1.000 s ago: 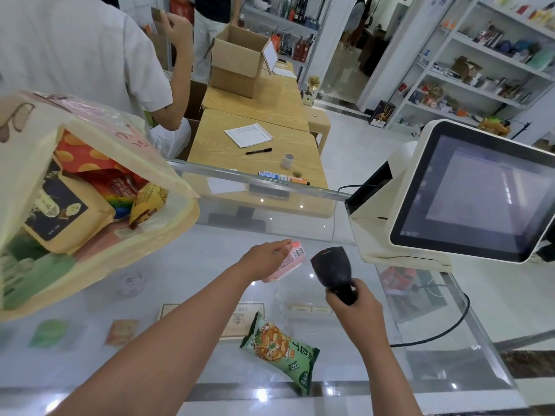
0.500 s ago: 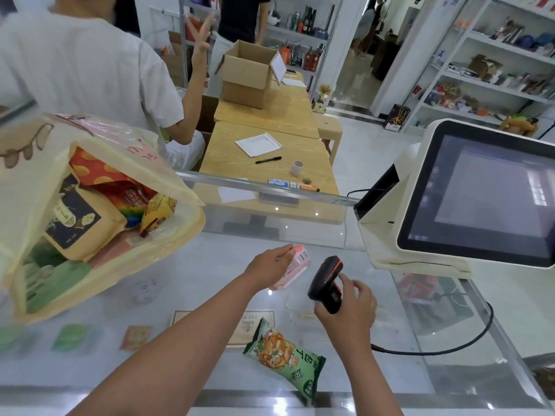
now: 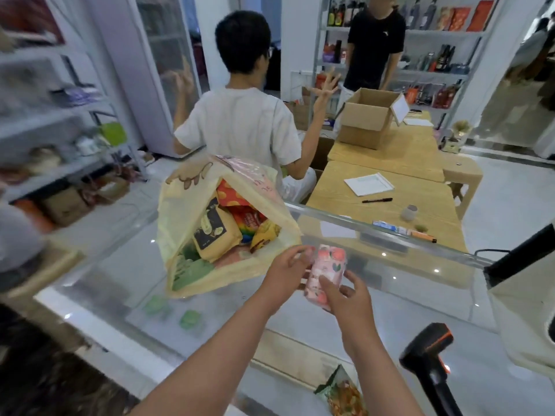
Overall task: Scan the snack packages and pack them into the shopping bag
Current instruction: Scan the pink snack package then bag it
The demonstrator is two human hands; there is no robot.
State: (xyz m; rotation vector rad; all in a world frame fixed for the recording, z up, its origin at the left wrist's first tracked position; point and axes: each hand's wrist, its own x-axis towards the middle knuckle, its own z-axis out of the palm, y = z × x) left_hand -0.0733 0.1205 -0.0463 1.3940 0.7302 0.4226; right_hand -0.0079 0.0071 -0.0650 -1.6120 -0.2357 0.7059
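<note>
At frame centre, just right of the open shopping bag [image 3: 192,205] on the glass tabletop [image 3: 390,310], both grips, left hand [image 3: 285,273] and right hand [image 3: 350,298], pinch the pink snack package [image 3: 326,270], probably light, crinkly and slippery, best held by its long edges

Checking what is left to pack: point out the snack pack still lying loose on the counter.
The green snack pack at the near counter edge, untouched. The pink pack is held in both hands; the others already sit in the shopping bag.
</note>
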